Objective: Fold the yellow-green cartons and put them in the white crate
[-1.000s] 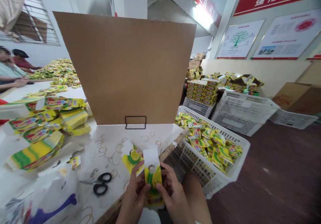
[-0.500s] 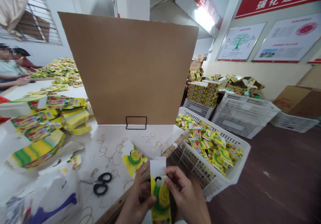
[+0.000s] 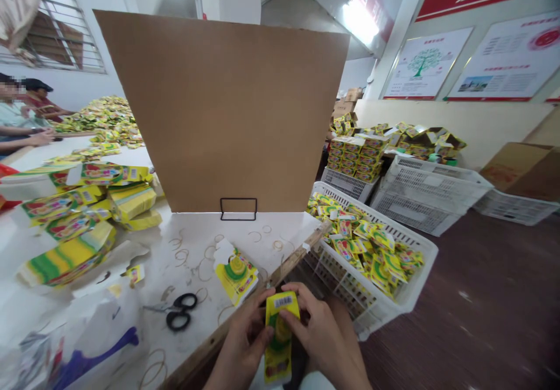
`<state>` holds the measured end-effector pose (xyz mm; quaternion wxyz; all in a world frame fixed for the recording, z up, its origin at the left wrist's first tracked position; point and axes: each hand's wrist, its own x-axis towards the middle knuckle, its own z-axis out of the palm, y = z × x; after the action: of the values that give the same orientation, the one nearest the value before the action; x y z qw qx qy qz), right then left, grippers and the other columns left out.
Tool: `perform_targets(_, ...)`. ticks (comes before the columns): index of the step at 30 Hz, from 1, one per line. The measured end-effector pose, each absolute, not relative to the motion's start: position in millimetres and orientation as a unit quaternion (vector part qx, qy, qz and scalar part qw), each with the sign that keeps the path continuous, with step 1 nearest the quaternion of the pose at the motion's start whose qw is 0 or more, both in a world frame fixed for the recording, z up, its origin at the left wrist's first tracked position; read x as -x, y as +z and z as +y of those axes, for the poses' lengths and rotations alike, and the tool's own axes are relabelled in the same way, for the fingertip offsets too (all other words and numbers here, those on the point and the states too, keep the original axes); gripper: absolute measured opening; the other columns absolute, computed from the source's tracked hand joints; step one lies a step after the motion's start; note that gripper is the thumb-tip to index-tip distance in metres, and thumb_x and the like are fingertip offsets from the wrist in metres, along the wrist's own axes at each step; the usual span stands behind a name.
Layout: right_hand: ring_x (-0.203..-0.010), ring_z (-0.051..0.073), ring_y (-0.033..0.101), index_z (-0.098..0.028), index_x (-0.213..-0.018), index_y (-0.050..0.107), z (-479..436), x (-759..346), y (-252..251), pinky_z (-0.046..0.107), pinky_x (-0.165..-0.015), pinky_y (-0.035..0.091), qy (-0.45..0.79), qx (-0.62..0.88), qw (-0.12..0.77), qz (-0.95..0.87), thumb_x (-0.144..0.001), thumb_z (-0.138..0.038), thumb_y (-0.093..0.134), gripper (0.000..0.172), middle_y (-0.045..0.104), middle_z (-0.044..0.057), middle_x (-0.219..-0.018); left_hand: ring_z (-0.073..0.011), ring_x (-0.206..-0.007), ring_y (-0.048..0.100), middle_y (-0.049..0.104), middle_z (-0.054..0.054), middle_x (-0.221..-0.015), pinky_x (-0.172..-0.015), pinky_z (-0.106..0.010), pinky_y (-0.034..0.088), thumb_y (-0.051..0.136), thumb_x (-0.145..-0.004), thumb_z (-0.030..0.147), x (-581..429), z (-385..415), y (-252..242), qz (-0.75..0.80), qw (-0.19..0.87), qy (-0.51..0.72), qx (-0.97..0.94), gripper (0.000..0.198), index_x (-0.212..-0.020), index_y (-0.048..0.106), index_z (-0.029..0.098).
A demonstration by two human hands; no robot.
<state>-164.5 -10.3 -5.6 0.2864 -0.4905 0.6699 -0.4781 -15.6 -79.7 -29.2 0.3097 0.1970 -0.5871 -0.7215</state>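
Note:
A small yellow and green carton (image 3: 279,352), its barcode end facing up, is held between both hands just off the table's front edge. My left hand (image 3: 245,334) grips its left side, thumb on the front. My right hand (image 3: 317,331) closes on the upper right, its thumb pressed on the front below the barcode. On the table just beyond lies a flat yellow carton (image 3: 236,270) with a white flap. Black-handled scissors (image 3: 177,311) rest to the left, among loose rubber bands (image 3: 181,256).
A brown cardboard panel (image 3: 223,116) stands upright on the table, with a black wire stand (image 3: 238,209) at its base. Bundled flat cartons (image 3: 74,203) lie at left, near a white plastic bag (image 3: 91,337). A white crate (image 3: 420,285) of filled cartons stands right. People sit far left.
The carton's white top flap stood up earlier; now it is folded away and a yellow barcode end shows. My right hand has moved to the carton's top. The view has shifted slightly.

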Motion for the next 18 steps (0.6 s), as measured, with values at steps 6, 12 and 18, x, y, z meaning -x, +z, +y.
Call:
perform_targets(6, -0.043, 0.016, 0.053, -0.026, -0.108, 0.062, -14.6, 164.5, -13.8, 0.024, -0.046, 0.037, -0.465, 0.48, 0.236, 0.705, -0.07, -0.024, 0.069, 0.038, 0.06, -0.007, -0.047, -0.0283, -0.098, 0.065, 0.068, -0.012, -0.111, -0.084, -0.04, 0.051, 0.068, -0.074, 0.032, 16.7, -81.7, -21.6, -0.528, 0.314, -0.767, -0.185, 0.051, -0.122, 0.052, 0.024)
perform_targets(12, -0.084, 0.023, 0.065, -0.026, -0.099, 0.071, -8.0, 167.8, -2.8, 0.031, -0.073, 0.049, -0.531, 0.483, 0.246, 0.651, -0.083, -0.037, 0.057, 0.024, 0.072, 0.005, -0.089, -0.0269, -0.086, 0.068, 0.072, -0.011, -0.1, -0.074, -0.036, 0.053, 0.07, -0.073, 0.032, 18.8, -81.5, -19.2, -0.532, 0.291, -0.77, -0.201, 0.049, -0.118, 0.054, 0.021)
perform_targets(18, -0.073, 0.022, 0.065, -0.019, -0.087, 0.071, -15.0, 175.1, -9.1, 0.03, -0.065, 0.051, -0.602, 0.418, 0.323, 0.599, -0.075, -0.04, 0.067, 0.025, 0.071, 0.007, -0.082, -0.0272, -0.095, 0.067, 0.069, -0.012, -0.108, -0.08, -0.037, 0.053, 0.067, -0.075, 0.029, 27.4, -77.6, -23.0, -0.564, 0.329, -0.723, -0.225, 0.044, -0.117, 0.057, 0.021)
